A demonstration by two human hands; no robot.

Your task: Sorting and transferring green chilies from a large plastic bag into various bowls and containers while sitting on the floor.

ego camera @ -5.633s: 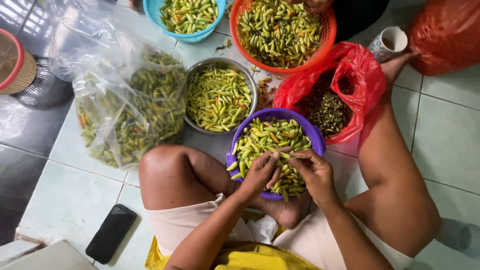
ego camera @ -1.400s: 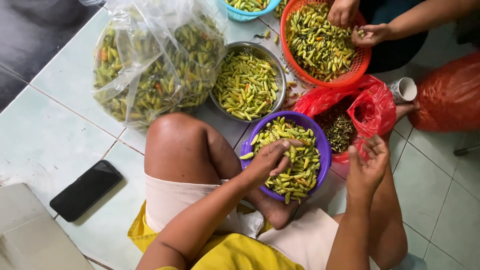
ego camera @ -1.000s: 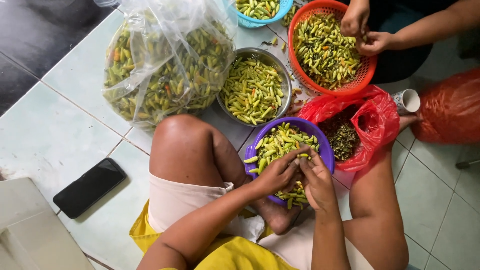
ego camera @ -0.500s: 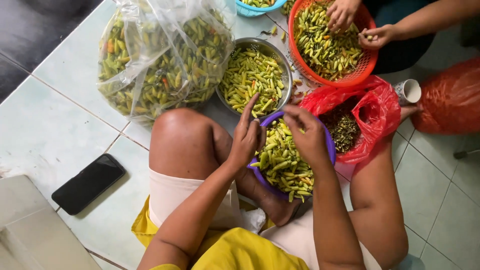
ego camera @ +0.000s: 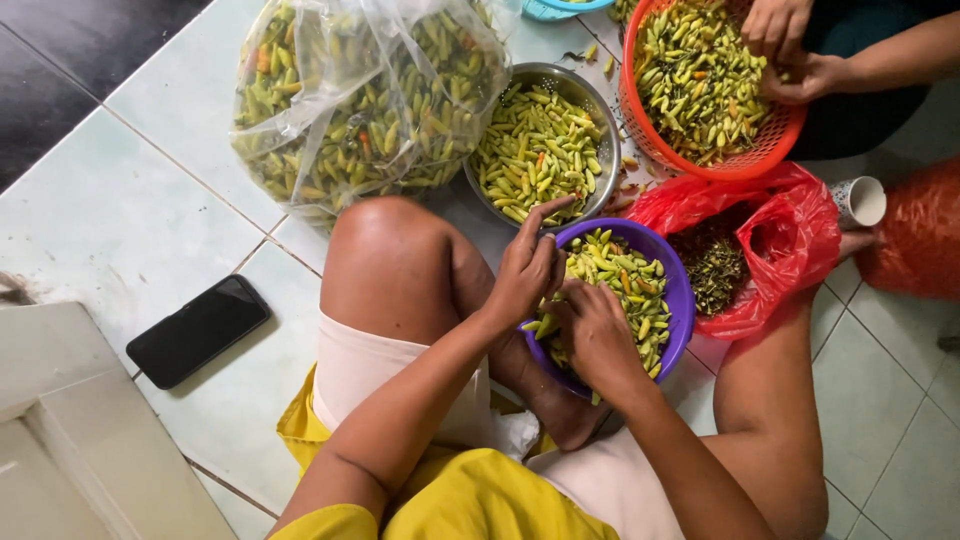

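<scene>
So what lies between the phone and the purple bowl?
In the head view, the person's bent left leg lies between the phone and the purple bowl, plus bare floor tile.

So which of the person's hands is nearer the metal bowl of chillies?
Left. The left hand is at the purple bowl's rim, one finger raised toward the metal bowl. The right hand lies farther back over the purple bowl.

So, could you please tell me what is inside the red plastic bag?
The red plastic bag lies open, showing a dark heap of what look like chilli stems. Anything beneath that heap, or behind the bag's folded sides, is covered.
</scene>
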